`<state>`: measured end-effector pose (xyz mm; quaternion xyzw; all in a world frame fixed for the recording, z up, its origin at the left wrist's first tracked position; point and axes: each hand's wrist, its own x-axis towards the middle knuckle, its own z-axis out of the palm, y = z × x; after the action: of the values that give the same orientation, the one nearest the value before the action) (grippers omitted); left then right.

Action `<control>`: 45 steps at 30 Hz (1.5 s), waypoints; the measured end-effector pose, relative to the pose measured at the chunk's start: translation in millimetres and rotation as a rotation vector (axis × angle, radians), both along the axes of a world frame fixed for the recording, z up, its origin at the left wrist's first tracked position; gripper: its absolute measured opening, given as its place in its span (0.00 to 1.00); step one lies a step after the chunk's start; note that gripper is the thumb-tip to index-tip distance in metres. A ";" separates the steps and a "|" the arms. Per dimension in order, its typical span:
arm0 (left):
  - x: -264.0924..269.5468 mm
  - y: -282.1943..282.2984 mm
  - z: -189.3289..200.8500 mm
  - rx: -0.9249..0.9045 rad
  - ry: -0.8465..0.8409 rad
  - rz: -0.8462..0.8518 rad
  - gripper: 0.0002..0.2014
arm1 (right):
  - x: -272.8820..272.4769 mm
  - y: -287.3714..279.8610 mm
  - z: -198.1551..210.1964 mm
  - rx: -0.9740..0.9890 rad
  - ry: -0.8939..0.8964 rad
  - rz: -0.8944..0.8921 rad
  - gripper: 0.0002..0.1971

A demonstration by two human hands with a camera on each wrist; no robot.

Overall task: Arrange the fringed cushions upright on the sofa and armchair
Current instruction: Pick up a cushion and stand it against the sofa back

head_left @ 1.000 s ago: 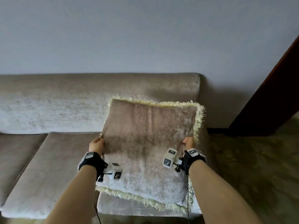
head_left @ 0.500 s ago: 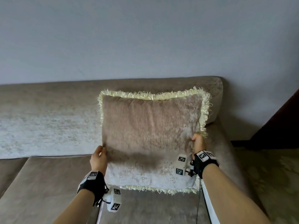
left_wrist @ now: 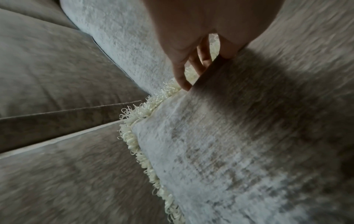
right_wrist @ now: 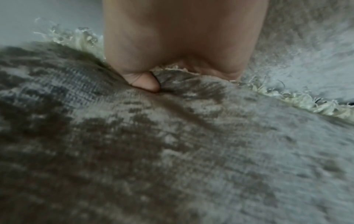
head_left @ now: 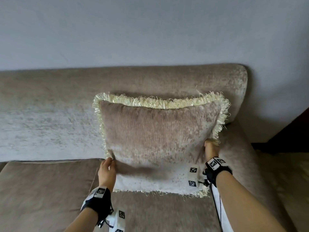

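A taupe cushion (head_left: 158,139) with a cream fringe (head_left: 150,102) stands nearly upright on the sofa seat (head_left: 46,190), leaning toward the backrest (head_left: 50,106) at the sofa's right end. My left hand (head_left: 107,169) holds its left edge low down; in the left wrist view the thumb lies on the front face and the fingers (left_wrist: 184,78) go behind the cushion (left_wrist: 249,151). My right hand (head_left: 211,148) grips the right edge, and in the right wrist view its thumb (right_wrist: 147,83) presses a dent into the fabric (right_wrist: 172,144).
The sofa's right armrest (head_left: 237,156) lies just right of the cushion. A plain wall (head_left: 150,30) rises behind the backrest. A dark wooden piece (head_left: 289,131) and patterned floor (head_left: 287,181) are at the far right. The seat stretches on to the left.
Both hands have carried the cushion up and back from the seat's front edge and stood it near the backrest at the right end. Both hands have kept hold.
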<state>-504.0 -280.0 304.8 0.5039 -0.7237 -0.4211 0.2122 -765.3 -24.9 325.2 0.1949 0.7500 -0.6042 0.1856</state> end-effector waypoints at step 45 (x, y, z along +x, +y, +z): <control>-49.6 -8.6 -31.6 -0.728 -0.329 -0.444 0.24 | 63.6 -31.6 -50.9 1.031 1.097 0.776 0.29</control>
<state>-553.6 -288.6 273.1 0.2894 -0.9392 -0.0890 0.1621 -701.7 -56.5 274.3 -0.3369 0.9293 -0.0889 -0.1225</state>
